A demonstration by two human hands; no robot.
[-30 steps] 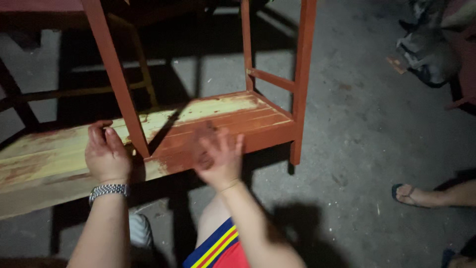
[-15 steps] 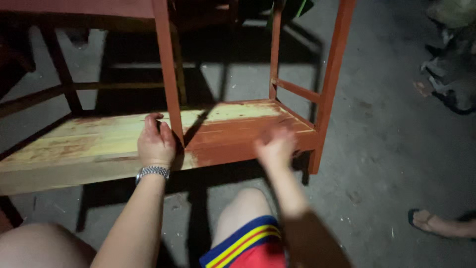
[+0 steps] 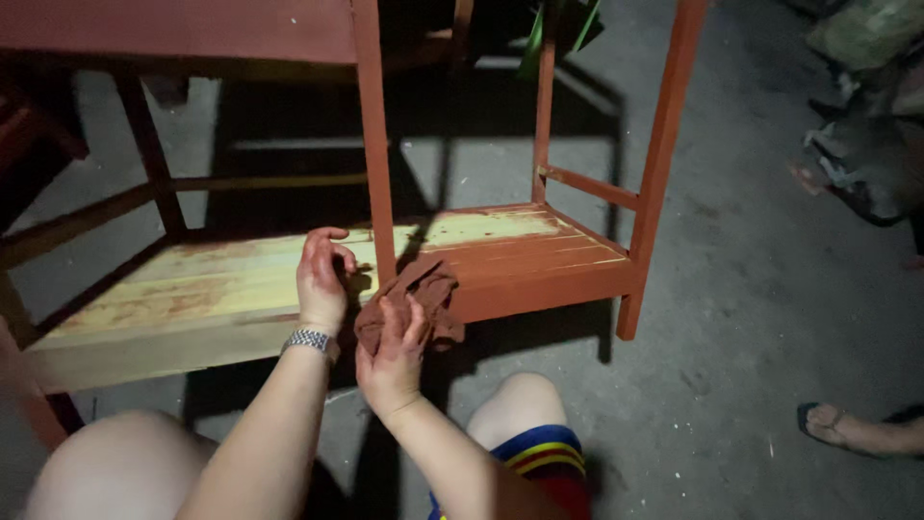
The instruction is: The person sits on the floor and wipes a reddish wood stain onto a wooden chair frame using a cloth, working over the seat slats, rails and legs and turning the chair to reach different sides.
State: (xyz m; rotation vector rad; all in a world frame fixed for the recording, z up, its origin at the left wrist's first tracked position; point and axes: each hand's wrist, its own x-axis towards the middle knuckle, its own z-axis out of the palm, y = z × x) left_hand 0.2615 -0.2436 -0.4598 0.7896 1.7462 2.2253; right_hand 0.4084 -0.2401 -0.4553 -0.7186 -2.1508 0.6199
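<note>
While the left hand (image 3: 322, 279) rests with curled, empty fingers on the lower shelf (image 3: 192, 289), the right hand (image 3: 390, 351) grips a reddish-brown rag (image 3: 419, 294) at centre frame, bunched just beyond its fingers against the shelf's front edge.

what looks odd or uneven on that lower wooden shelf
The shelf's colour is patchy: its right end is reddish brown, the left part pale yellow with red smears. The right hand holds a stained rag at the shelf's front edge.

Furniture workshop, half-stained wooden frame (image 3: 520, 250), bare concrete floor (image 3: 751, 318)
</note>
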